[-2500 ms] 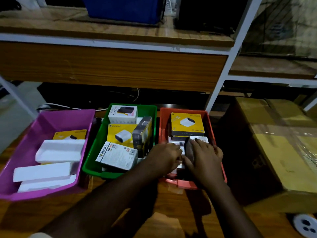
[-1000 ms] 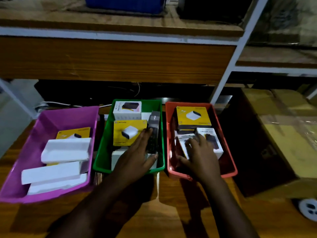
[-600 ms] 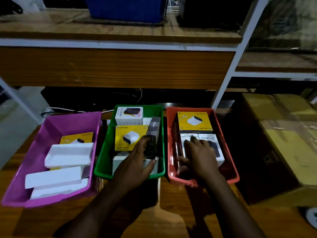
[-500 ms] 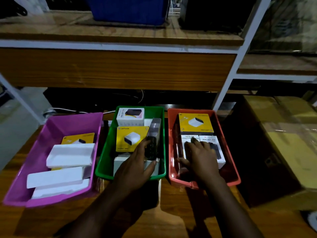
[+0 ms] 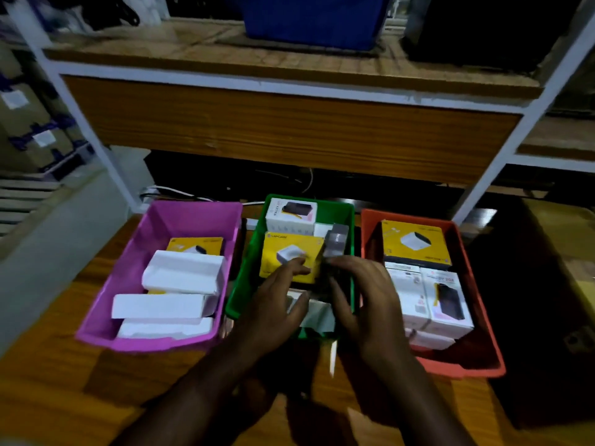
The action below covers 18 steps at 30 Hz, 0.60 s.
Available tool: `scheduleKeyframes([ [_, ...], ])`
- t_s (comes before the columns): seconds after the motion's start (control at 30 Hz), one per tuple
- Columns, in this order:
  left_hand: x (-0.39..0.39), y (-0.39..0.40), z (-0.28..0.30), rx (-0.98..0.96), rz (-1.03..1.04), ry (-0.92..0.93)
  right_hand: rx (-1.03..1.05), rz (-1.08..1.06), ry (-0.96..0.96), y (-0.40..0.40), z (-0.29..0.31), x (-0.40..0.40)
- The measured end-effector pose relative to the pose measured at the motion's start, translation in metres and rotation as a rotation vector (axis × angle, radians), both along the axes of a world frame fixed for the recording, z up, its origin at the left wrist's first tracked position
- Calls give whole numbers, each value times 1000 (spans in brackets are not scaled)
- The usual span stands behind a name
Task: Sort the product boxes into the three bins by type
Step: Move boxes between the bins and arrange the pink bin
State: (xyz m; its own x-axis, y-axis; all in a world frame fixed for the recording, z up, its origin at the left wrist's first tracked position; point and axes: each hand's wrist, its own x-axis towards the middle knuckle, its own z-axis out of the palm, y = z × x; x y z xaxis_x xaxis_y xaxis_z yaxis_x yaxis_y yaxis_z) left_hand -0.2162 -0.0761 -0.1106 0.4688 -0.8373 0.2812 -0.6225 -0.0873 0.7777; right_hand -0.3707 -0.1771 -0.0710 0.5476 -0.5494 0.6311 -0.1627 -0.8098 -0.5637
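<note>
Both hands over green bin (image 5: 244, 284), landmark. Left hand (image 5: 277, 304) spread wide on yellow box (image 5: 291, 257), steadying it. Right hand (image 5: 363, 297) curled around dark upright box (image 5: 335, 243), likely lifting for re-sorting; grip unclear.

Three bins side by side on a wooden table (image 5: 48, 365). Purple bin (image 5: 135, 272), toward the left edge: white boxes (image 5: 183, 273) stacked flat over a yellow box (image 5: 196, 245). Green bin (image 5: 246, 278), middle: white box (image 5: 291, 214) at the far wall, yellow box (image 5: 291, 255), dark box (image 5: 336, 239) on edge. Orange bin (image 5: 483, 326), right: yellow box (image 5: 415, 243), two white boxes (image 5: 446, 300).
</note>
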Motion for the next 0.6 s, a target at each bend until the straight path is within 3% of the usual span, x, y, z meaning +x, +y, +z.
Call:
scheduleKeyframes([
  [0.1, 29, 30, 16, -65, 2, -11, -52, 239, -63, 33, 9, 41],
  [0.3, 103, 100, 18, 8, 178, -39, -11, 539, 184, 80, 1, 116],
  [0.47, 147, 143, 7, 71, 268, -113, 162, 451, 287, 90, -3, 175],
  [0.6, 183, 164, 5, 313, 277, -144, -61, 389, 747, 79, -21, 246],
])
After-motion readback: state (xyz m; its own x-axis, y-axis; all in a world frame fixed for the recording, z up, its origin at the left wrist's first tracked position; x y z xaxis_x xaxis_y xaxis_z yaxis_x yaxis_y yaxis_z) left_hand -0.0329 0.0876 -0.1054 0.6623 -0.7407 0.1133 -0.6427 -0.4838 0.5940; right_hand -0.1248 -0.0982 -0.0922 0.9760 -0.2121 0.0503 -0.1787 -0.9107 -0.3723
